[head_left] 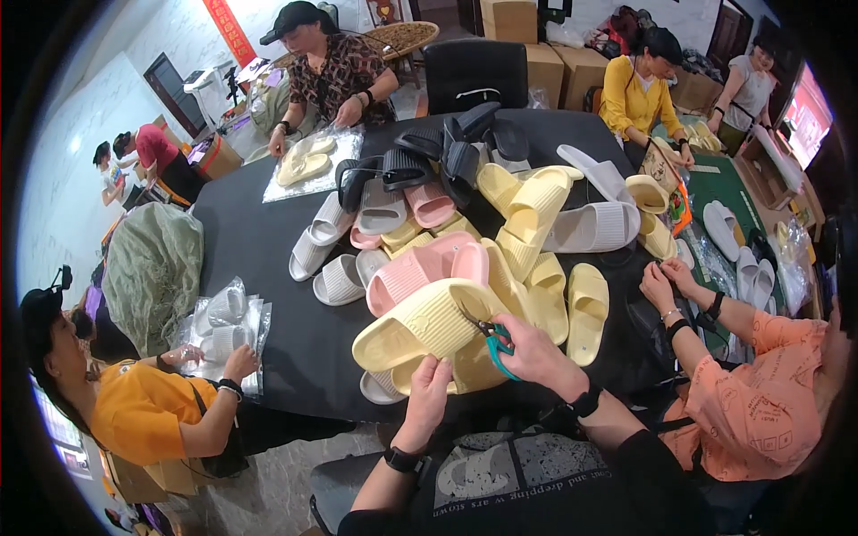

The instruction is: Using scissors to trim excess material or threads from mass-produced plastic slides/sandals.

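Observation:
My left hand [427, 389] grips the lower edge of a pair of pale yellow ribbed slide slippers [429, 323] held up in front of me. My right hand [534, 355] holds small scissors with teal handles [493, 341], their blades pointing up-left against the top slipper's strap. A black watch sits on each of my wrists. Behind the held pair lies a heap of slippers [465, 214] in yellow, pink, grey, white and black on the black table [250, 232].
Several people sit around the table: one in orange at my right [751, 393], one in yellow at lower left with bagged slippers [223, 326], one at the far side, another in yellow at the far right. Cardboard boxes [554, 62] and a black chair [474, 71] stand behind.

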Tool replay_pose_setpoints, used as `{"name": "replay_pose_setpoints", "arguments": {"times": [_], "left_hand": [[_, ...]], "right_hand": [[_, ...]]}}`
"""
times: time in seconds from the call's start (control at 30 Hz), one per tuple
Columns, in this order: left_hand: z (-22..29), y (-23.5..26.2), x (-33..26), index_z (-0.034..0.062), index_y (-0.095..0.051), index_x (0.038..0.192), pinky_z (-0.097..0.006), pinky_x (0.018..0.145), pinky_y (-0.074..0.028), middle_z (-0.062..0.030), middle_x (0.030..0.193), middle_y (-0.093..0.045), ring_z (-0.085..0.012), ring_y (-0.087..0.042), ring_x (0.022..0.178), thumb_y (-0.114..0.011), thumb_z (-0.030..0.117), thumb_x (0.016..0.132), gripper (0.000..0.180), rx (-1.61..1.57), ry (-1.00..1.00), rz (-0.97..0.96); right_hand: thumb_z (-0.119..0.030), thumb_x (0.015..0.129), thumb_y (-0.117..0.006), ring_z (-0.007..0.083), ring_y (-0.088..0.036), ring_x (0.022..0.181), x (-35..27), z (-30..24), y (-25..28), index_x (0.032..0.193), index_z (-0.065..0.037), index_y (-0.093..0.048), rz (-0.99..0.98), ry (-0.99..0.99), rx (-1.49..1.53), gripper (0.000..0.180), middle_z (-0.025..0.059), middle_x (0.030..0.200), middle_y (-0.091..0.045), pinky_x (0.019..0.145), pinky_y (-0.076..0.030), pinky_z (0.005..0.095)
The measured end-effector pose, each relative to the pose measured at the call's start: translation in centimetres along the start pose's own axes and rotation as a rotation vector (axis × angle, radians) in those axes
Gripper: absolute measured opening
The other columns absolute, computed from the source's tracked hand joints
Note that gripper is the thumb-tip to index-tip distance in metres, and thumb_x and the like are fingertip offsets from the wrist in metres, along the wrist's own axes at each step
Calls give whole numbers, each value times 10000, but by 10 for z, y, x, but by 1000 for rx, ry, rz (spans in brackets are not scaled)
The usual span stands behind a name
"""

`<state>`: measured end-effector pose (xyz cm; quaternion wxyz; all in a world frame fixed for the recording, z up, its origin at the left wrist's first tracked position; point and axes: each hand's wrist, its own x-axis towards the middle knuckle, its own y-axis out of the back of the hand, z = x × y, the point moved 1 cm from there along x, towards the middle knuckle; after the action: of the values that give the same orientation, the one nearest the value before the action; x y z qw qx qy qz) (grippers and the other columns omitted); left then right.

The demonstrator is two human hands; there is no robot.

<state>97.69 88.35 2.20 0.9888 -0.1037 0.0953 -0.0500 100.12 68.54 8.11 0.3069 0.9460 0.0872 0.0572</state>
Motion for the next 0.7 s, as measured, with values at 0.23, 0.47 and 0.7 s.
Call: {"name": "replay_pose_setpoints", "arguments": {"times": [0.23,0.47,0.7], "left_hand": [[20,-7,-1,-28,-554,1038,-205,726,-407,1,880,-575,-54,-488,807,-501,128,933,196,61,-40,-12],[23,-3,2,-18,-519,1140,-215,759,-440,-40,1008,-599,-77,-540,870,-562,43,879,272,268,-168,-81],[73,6,3,2,-493,1149,-371,754,-445,-158,869,-587,-297,-563,833,-584,-8,722,436,1039,-532,-78]], "right_hand": [[-139,779,-674,295,-636,735,1,2,4,1114,-26,-497,181,-6,80,395,170,865,-608,656,-497,344],[-14,766,-666,122,-578,761,1,22,-5,1195,-11,-428,316,31,528,490,48,863,-572,665,-484,264],[7,776,-595,80,-505,828,-2,34,12,1171,-29,-451,499,-30,574,422,17,968,-502,742,-430,224]]}}
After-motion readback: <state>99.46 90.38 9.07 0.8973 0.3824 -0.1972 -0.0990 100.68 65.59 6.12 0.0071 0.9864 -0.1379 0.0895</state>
